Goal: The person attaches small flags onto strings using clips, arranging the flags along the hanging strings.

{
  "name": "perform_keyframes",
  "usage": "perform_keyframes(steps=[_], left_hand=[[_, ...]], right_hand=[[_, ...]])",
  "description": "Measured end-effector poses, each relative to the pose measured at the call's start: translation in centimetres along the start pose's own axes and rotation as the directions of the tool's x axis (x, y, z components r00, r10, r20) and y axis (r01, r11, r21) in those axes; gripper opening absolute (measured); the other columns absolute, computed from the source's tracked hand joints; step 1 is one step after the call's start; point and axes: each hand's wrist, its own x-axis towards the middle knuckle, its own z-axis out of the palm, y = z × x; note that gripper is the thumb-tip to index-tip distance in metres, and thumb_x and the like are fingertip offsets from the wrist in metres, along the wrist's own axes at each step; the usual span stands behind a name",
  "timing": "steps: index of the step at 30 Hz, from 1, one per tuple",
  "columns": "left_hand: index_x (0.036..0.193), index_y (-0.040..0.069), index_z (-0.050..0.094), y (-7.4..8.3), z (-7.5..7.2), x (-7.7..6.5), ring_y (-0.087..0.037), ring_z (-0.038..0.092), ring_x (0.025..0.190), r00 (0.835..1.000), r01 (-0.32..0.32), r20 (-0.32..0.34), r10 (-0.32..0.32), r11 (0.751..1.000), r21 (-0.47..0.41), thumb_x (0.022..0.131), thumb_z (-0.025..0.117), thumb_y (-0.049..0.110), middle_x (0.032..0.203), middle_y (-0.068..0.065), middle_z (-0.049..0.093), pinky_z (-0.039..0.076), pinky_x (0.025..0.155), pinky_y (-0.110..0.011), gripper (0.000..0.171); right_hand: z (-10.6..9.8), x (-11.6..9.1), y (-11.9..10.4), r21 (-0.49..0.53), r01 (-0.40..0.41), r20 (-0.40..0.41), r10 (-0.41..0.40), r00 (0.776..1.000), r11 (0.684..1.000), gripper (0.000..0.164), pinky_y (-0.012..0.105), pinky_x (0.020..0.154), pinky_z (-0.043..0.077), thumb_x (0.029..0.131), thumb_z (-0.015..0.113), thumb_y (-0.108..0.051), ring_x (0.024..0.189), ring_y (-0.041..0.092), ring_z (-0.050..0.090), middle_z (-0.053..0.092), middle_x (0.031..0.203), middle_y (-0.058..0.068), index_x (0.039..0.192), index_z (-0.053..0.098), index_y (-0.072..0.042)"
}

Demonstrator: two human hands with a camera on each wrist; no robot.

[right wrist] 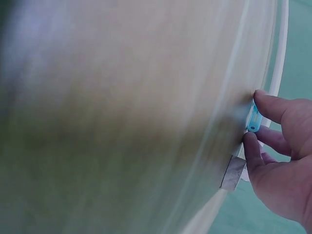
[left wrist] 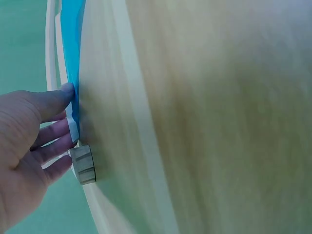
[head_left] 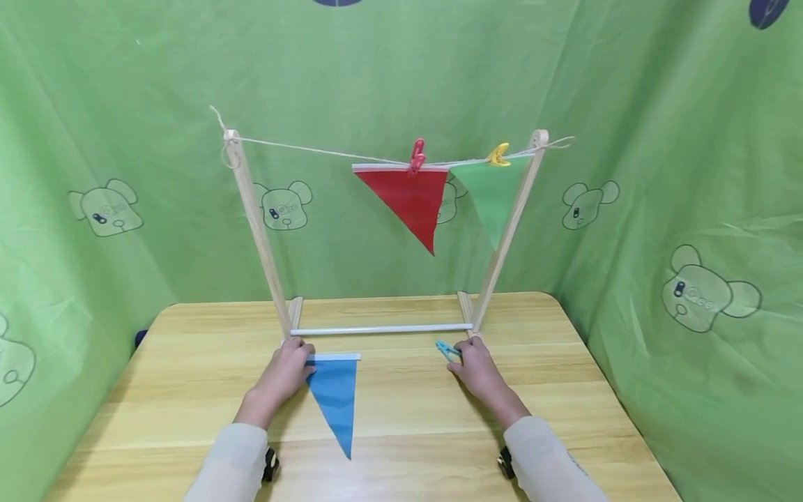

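A blue triangular pennant (head_left: 339, 397) with a white top strip hangs from my left hand (head_left: 287, 369), pinched at its left top corner between thumb and fingers. The left wrist view shows the thumb pressing the blue pennant (left wrist: 73, 48) near its end, close to a wooden foot (left wrist: 84, 165) of the frame. In my right hand (head_left: 480, 373) I hold a small light-blue clothespin (head_left: 447, 350), its tip pointing left. From the right wrist, the clothespin (right wrist: 254, 119) sits between thumb and fingers, beside the other wooden foot (right wrist: 233, 173).
A wooden frame with a left post (head_left: 260, 230), right post (head_left: 511, 237) and white crossbar (head_left: 383, 330) stands on the table (head_left: 408, 446). Along its string (head_left: 314, 150) hang a red pennant (head_left: 414, 199) under a red clothespin (head_left: 417, 157) and a green pennant (head_left: 495, 195) under a yellow clothespin (head_left: 498, 155).
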Motion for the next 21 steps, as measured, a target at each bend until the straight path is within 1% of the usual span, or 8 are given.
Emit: perform_keyframes(steps=[7,10,15,18,21], left_hand=[[0.104,-0.004,0.074,-0.28,0.07,0.27,-0.031,0.056,0.094,1.000,-0.001,-0.004,0.001,1.000,-0.022,0.081,0.087,0.006,0.098,-0.015,0.064,0.054,0.085,-0.048,0.029],[0.102,-0.005,0.074,-0.40,0.06,0.29,-0.032,0.055,0.095,1.000,0.000,-0.010,0.000,0.999,-0.037,0.080,0.087,0.006,0.097,-0.015,0.065,0.053,0.086,-0.049,0.028],[0.101,-0.003,0.075,-0.54,-0.06,0.32,-0.034,0.056,0.098,1.000,0.022,0.005,-0.022,0.999,-0.049,0.081,0.087,0.008,0.098,-0.015,0.066,0.052,0.089,-0.051,0.025],[0.101,-0.001,0.076,-0.54,-0.13,0.35,-0.034,0.056,0.099,0.999,0.034,0.014,-0.033,0.998,-0.047,0.082,0.087,0.009,0.099,-0.015,0.067,0.051,0.090,-0.051,0.024],[0.100,0.000,0.077,-0.53,-0.07,0.39,-0.032,0.056,0.097,0.999,0.033,0.007,-0.033,0.999,-0.033,0.081,0.087,0.011,0.097,-0.013,0.068,0.051,0.089,-0.050,0.023]], right_hand=[[0.11,0.17,0.16,-0.004,0.008,-0.001,-0.008,1.000,1.000,0.043,0.042,0.082,0.057,0.089,0.082,-0.013,0.091,0.026,0.058,0.056,0.109,0.019,0.122,0.065,0.009],[0.09,0.19,0.19,-0.007,0.015,0.000,-0.015,1.000,1.000,0.044,0.042,0.080,0.058,0.089,0.082,-0.014,0.090,0.025,0.058,0.056,0.109,0.019,0.122,0.065,0.009],[-0.03,0.22,0.16,-0.007,0.019,0.006,-0.019,1.000,1.000,0.044,0.042,0.081,0.057,0.089,0.082,-0.015,0.091,0.026,0.058,0.056,0.110,0.020,0.122,0.066,0.009],[-0.12,0.24,0.06,0.000,0.008,0.010,-0.008,1.000,1.000,0.045,0.042,0.081,0.057,0.089,0.082,-0.016,0.090,0.026,0.057,0.055,0.110,0.019,0.122,0.066,0.009],[-0.11,0.30,0.05,-0.001,-0.008,0.016,0.008,1.000,1.000,0.048,0.042,0.081,0.057,0.089,0.083,-0.020,0.089,0.025,0.056,0.055,0.112,0.020,0.123,0.065,0.009]])
